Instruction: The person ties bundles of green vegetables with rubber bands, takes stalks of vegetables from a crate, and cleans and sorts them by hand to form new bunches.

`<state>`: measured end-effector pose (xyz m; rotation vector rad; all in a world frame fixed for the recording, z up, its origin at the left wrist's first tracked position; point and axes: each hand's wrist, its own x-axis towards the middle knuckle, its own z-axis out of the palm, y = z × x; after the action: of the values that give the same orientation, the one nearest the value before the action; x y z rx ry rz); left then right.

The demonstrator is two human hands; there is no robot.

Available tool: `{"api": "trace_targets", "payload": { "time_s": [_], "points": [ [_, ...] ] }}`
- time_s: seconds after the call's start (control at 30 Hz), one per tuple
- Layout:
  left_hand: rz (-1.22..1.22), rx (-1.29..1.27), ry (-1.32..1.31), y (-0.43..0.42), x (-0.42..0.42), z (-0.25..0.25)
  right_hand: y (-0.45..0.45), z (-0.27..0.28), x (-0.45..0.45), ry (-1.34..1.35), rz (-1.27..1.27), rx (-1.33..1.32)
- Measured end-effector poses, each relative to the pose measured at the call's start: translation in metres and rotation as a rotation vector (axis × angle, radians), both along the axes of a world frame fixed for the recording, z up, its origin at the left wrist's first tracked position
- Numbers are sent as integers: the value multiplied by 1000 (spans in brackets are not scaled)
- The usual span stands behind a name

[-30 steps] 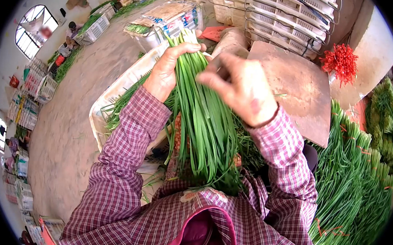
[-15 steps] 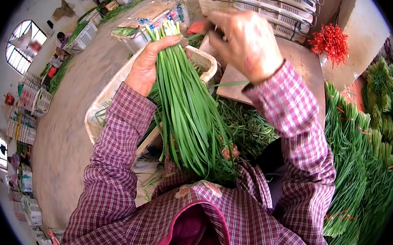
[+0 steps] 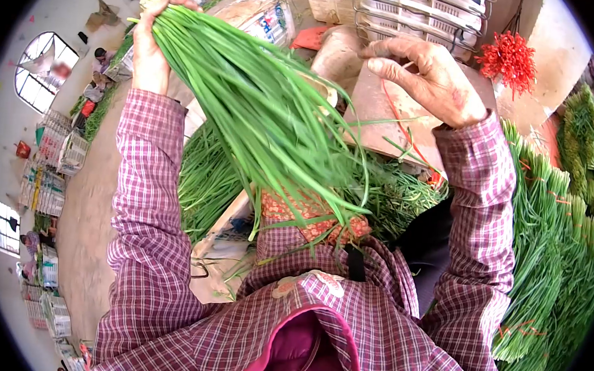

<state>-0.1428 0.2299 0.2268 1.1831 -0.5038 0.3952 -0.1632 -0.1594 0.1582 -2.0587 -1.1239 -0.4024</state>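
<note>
My left hand (image 3: 154, 44), raised at the upper left, is closed round the pale stem ends of a large bunch of garlic chives (image 3: 247, 106). The long green leaves fan down to the right across my lap. My right hand (image 3: 428, 77) is at the upper right, thumb and fingers curled together above a brown board (image 3: 371, 111). A thin red tie (image 3: 399, 120) hangs from its fingers, its lower end near the loose leaves. Loose chives (image 3: 208, 179) lie below my left hand, partly covered by the bunch.
Tied bundles of chives (image 3: 546, 272) are piled on my right. A bunch of red ties (image 3: 507, 62) hangs behind the board, by stacked white crates (image 3: 419, 18). Leaf scraps (image 3: 396, 192) lie under the board's edge. People and more crates line the far left wall.
My left hand has swung the bunch up and left, tilting it so the leaves spread right. My right hand has moved right and down, and a red tie now shows below it.
</note>
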Motion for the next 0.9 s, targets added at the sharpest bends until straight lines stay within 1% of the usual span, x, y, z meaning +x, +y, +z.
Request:
{"api": "trace_targets", "payload": {
  "time_s": [0.07,0.1,0.13,0.2,0.23,0.27,0.3,0.33,0.37,0.4,0.47,0.5,0.53,0.57,0.6,0.67,0.7,0.73,0.77,0.8,0.9],
  "points": [
    [-168,-76,10,17,10,19,21,-7,0,24,40,292],
    [-91,-60,-10,23,15,26,33,-7,-1,-23,50,418],
    [-87,-55,-17,28,19,33,43,-2,-5,-75,46,442],
    [-177,-109,35,38,26,43,62,2,-20,-218,-10,369],
    [-115,-78,23,39,29,48,76,-9,-18,-256,14,353],
    [-116,-76,19,40,28,50,92,-29,-13,-293,35,337],
    [-92,-130,22,42,27,52,101,-50,-15,-236,36,215],
    [-70,-185,24,40,26,53,107,-79,-19,-247,-5,86],
    [105,-171,1,34,21,58,114,-109,-25,-100,-50,-165],
    [65,-159,-47,48,27,59,112,-130,-37,-125,-48,-332],
    [83,-93,-53,63,24,61,105,-166,-56,45,-24,-375],
    [114,-124,-90,66,25,60,98,-185,-61,22,-9,-220],
    [143,-156,-126,68,28,59,86,-191,-65,87,-17,-298],
    [193,-118,-143,73,29,56,74,-207,-67,138,-20,-205],
    [186,-119,-142,82,29,58,59,-221,-61,187,-47,-409],
    [6,-177,-167,118,42,57,22,-183,-69,235,-144,-390],
    [3,-152,-136,118,41,53,7,-193,-64,219,-181,-335],
    [89,-119,-99,124,41,53,-7,-201,-58,201,-212,-277],
    [46,-135,-105,125,39,54,-14,-176,-60,232,-271,-273],
    [8,-147,-117,127,36,54,-21,-170,-54,255,-344,-244],
    [-70,-158,-177,135,31,51,-36,-165,-31,326,-631,-402]
  ]
}}
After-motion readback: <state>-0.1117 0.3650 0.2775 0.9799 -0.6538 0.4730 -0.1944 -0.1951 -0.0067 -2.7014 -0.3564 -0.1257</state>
